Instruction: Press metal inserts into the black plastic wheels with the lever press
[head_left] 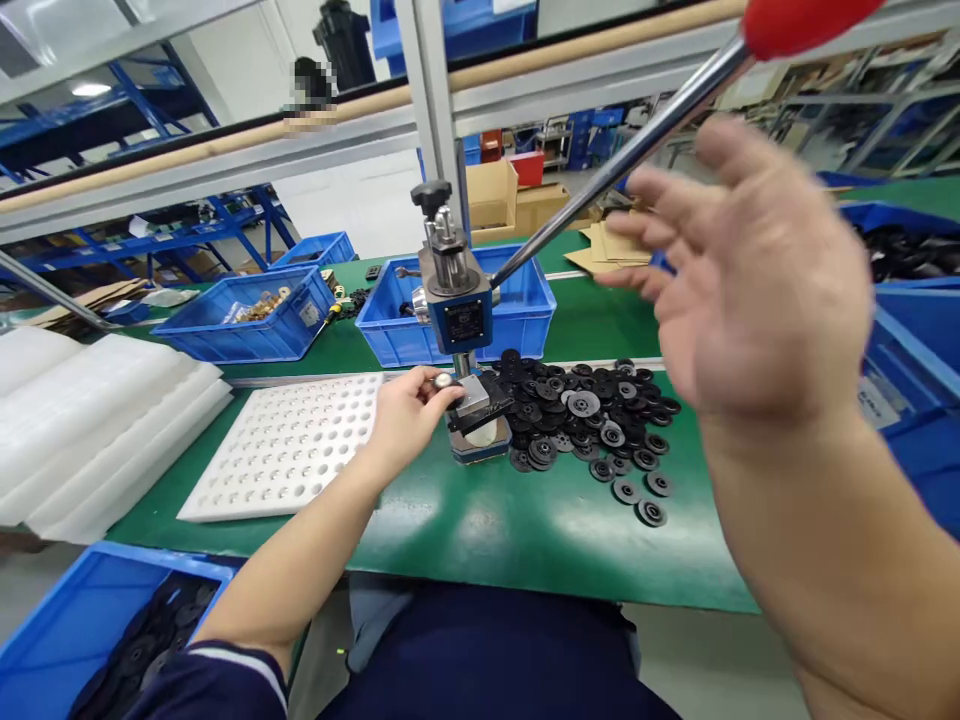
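Two hands work apart: the left hand (401,415) pinches a small dark part (444,380) with a shiny centre between thumb and fingers, beside the metal block (473,394) of the hand press (463,318); the right hand (757,290), blurred, spreads empty fingers near the lever (630,155). Good handling probably means holding the part level and square, fingertips well clear of the ram before any pull.
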